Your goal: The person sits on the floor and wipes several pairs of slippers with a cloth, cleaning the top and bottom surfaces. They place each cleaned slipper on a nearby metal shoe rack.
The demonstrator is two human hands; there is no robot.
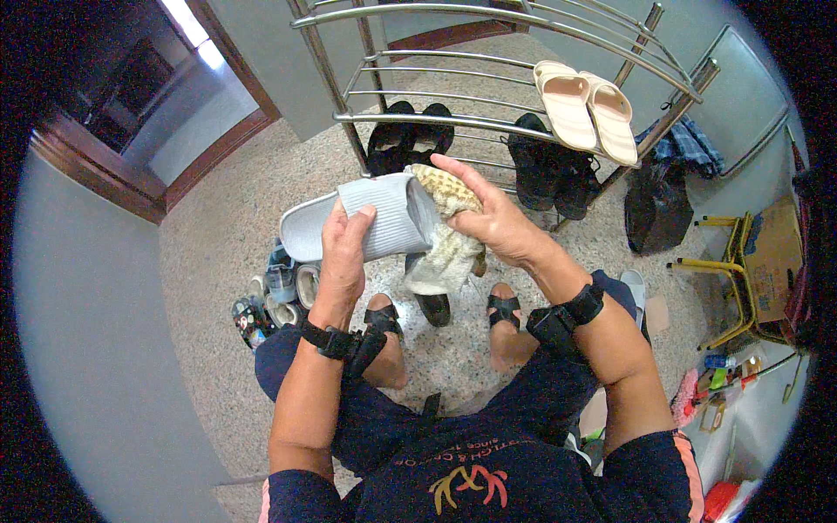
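My left hand (344,242) grips a light grey slide sandal (304,225) by its ribbed strap, thumb on top. The sandal is held level above the floor. In my right hand (500,225) is a bunched, yellowish-white cloth (444,258), pressed against the right end of the sandal. The cloth has a waffle-like patch on top and hangs down below the sandal, hiding that end of it. My index finger stretches out along the cloth's upper edge. Below the cloth, a dark shoe (435,310) stands partly covered on the floor between my feet.
Ahead, a metal shoe rack (458,121) carries beige slippers (582,111), with black shoes (552,170) lower down. Several shoes (281,294) sit on the floor to my left. To my right are a black bag (657,209), a yellow-legged stool (739,274) and another grey slipper (632,291).
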